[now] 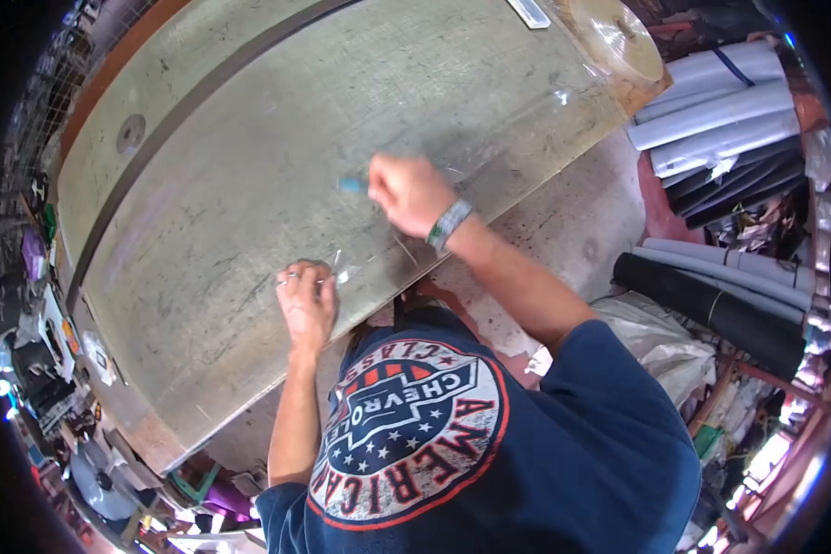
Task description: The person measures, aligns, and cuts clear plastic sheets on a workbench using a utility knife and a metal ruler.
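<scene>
My right hand (408, 192) is closed in a fist above the table's near side, smeared a little by motion. A small blue object (350, 185) sticks out of it to the left; its kind is too blurred to tell. My left hand (307, 300), with rings on it, rests on the table top (249, 175) near the front edge, fingers bent down and thumb apart. Just right of its fingertips lies a small shiny clear scrap (342, 274). Thin, glossy lines run over the surface below my right hand.
A dark curved strip (166, 125) crosses the table's far side, beside a small round disc (131, 134). A large clear roll (619, 37) sits at the far right corner. Rolled sheets (725, 111) and dark rolls (702, 291) are stacked to the right. Clutter surrounds the left end.
</scene>
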Action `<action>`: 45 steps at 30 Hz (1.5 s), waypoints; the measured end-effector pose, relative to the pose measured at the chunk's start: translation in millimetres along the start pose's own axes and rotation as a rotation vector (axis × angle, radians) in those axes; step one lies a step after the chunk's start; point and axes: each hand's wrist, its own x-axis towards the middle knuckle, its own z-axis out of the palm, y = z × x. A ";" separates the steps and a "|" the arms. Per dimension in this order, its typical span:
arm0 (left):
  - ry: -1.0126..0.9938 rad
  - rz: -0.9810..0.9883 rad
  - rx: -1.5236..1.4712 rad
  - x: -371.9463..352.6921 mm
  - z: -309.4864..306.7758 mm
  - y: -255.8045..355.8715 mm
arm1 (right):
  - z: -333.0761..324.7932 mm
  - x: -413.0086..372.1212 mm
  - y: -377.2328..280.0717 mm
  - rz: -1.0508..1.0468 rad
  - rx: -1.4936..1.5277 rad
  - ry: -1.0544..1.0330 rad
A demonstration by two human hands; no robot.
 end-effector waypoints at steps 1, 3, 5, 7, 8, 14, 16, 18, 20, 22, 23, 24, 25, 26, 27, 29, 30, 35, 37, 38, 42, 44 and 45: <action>-0.008 -0.071 -0.062 -5.2 -2.3 -5.1 | -23.3 17.3 4.0 -0.030 -0.009 0.040; -0.015 -0.234 -0.167 -25.9 -12.6 -19.6 | -70.6 58.0 21.1 -0.063 0.058 0.026; -0.037 -0.366 -0.236 -43.0 -33.4 -22.4 | -89.0 108.6 70.1 -0.129 0.059 -0.087; -0.048 -0.483 -0.300 -60.6 -49.4 -29.0 | -100.1 138.8 89.6 -0.104 -0.050 -0.241; -0.055 -0.529 -0.335 -67.9 -55.3 -33.5 | -96.1 151.4 101.1 -0.121 -0.067 -0.274; -0.047 -0.624 -0.392 -92.7 -96.5 -51.6 | -51.8 166.6 148.7 -0.049 -0.072 -0.294; -0.049 -0.615 -0.303 -100.4 -119.2 -62.3 | -35.5 166.2 162.2 -0.101 -0.104 -0.197; -0.023 -0.629 -0.198 -115.5 -136.2 -82.4 | -34.7 150.8 150.9 -0.228 -0.337 0.016; -0.061 -0.687 -0.205 -137.3 -157.0 -113.0 | -26.4 120.5 117.8 -0.346 -0.385 0.149; -0.028 -0.625 -0.241 -160.0 -178.2 -137.6 | -4.9 84.6 82.8 -0.441 -0.227 0.102; -0.013 -0.609 -0.286 -168.6 -190.7 -144.7 | 8.2 56.3 59.5 -0.414 -0.142 0.058; -0.021 -0.632 -0.336 -175.9 -205.4 -151.1 | 28.1 39.0 46.1 -0.520 -0.110 0.003; 0.035 -0.647 -0.358 -186.7 -216.0 -160.4 | 40.2 17.0 24.6 -0.506 -0.083 -0.195; 0.047 -0.668 -0.332 -195.7 -231.8 -168.9 | 60.9 -1.9 11.8 -0.557 -0.113 -0.251; 0.089 -0.653 -0.403 -203.5 -246.5 -175.1 | 83.8 -17.3 1.5 -0.609 -0.139 -0.308; 0.032 -0.645 -0.430 -223.8 -282.9 -198.6 | 125.5 -37.0 -19.4 -0.675 -0.174 -0.339; 0.080 -0.604 -0.468 -233.6 -298.9 -207.7 | 142.1 -42.5 -34.6 -0.667 -0.179 -0.344; 0.133 -0.480 -0.644 -289.6 -383.6 -278.9 | 220.7 -49.0 -93.6 -0.650 -0.195 -0.378; 0.204 -0.595 -0.555 -321.5 -423.5 -303.8 | 239.3 -51.2 -112.5 -0.615 -0.192 -0.438; 0.219 -0.562 -0.582 -325.4 -433.7 -306.0 | 246.8 -52.2 -120.4 -0.593 -0.179 -0.463; 0.226 -0.587 -0.613 -356.6 -454.4 -349.9 | 247.7 -58.2 -157.4 -0.455 -0.091 -0.576; 0.131 -0.669 -0.609 -390.3 -461.3 -408.6 | 232.4 -57.5 -183.3 -0.317 -0.042 -0.716; 0.102 -0.733 -0.562 -391.4 -455.8 -416.7 | 228.5 -57.0 -184.0 -0.358 -0.080 -0.720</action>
